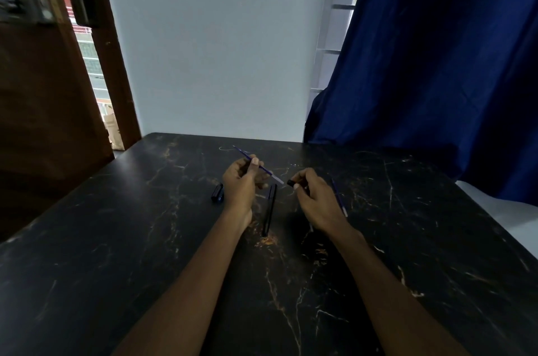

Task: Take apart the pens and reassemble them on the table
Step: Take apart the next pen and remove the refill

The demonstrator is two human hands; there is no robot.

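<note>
Above the middle of the bench (145,239), a blue refill (263,168) is pinched in the left hand (243,181) and a small dark pen piece (291,182) in the right hand (316,198), so the refill's pale tip should be lined up squarely before being pushed in.

Both forearms reach forward, left hand (241,181) and right hand (313,195) each in a pinching grip (fingers curled).

Dim room, cool daylight coming from the doorway gap (87,44) at left and the window (340,20) beside the curtain (436,64). The wall (218,35) glows pale. The table (116,239) reads dark and grainy. Soft overall; the wide lens bends the edges.
</note>
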